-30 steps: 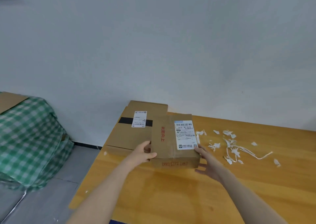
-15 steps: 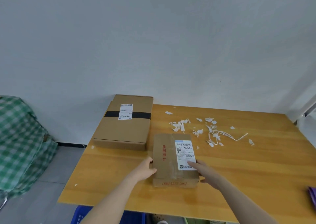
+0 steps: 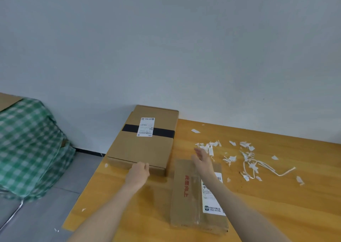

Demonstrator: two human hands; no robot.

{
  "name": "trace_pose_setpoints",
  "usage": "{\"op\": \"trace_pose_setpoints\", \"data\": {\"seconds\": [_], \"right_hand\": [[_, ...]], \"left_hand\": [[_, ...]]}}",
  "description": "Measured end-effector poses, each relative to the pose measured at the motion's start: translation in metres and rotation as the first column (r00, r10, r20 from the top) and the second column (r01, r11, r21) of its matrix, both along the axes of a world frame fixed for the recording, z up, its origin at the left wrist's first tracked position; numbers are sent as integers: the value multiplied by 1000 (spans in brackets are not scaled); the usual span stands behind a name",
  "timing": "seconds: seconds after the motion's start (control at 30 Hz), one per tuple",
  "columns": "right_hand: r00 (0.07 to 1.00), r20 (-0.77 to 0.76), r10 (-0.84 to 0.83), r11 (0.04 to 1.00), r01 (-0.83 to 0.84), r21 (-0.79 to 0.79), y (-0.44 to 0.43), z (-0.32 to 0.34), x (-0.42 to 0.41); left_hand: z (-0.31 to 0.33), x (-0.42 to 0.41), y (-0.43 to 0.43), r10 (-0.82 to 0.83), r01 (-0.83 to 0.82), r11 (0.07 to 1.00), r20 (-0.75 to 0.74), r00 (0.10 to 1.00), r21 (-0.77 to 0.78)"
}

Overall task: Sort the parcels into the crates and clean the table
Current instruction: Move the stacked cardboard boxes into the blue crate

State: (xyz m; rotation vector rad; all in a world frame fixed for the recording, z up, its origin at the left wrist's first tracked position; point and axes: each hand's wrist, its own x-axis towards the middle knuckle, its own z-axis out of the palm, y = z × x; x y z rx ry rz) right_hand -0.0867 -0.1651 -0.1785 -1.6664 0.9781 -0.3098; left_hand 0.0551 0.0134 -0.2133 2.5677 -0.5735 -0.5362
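A large flat cardboard parcel [image 3: 145, 149] with a black band and a white label lies at the table's far left corner. My left hand [image 3: 138, 173] touches its near edge with bent fingers. A smaller cardboard parcel [image 3: 188, 195] with red characters and a white label lies flat near the front edge. Nothing holds it. My right hand [image 3: 202, 158] hovers over its far end with straight fingers, and my forearm crosses its label. White paper scraps and strips [image 3: 245, 157] are scattered on the wooden table [image 3: 276, 205] to the right.
A bulky thing under a green checked cloth [image 3: 27, 145] stands on the grey floor left of the table. A pale wall runs directly behind the table. A few paper bits lie on the floor [image 3: 55, 229] and by the table's left edge.
Both hands have let go of the smaller parcel, which now lies near the front edge. My left hand moved to the large parcel's near edge. My right hand rose and went forward.
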Motion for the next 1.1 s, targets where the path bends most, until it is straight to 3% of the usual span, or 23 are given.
{"op": "trace_pose_setpoints", "data": {"seconds": [0.1, 0.23, 0.4, 0.5, 0.67, 0.83, 1.1], "right_hand": [[999, 32, 38, 990, -42, 136, 3, 5, 35], [992, 21, 121, 945, -121, 304, 6, -1, 74], [995, 22, 100, 896, -100, 432, 3, -29, 118], [995, -17, 101, 881, -82, 465, 7, -43, 132], [989, -145, 26, 820, 62, 568, 8, -60, 150], [975, -202, -94, 765, 201, 612, 0, -67, 155], [996, -63, 68, 762, -11, 648, 7, -34, 150]], "left_hand": [[-7, 28, 3, 68, -70, 997, -50, 996, -37], [-11, 67, 4, 86, -82, 994, -70, 994, 68], [-16, 114, 14, 155, -141, 969, -52, 987, 200], [-24, 136, 26, 246, -218, 952, -116, 962, 214], [-45, 152, 39, 389, -403, 914, -347, 854, 32], [-49, 149, 44, 441, -507, 860, -409, 799, -64], [-26, 129, 88, 555, -668, 657, -376, 742, -349]]}}
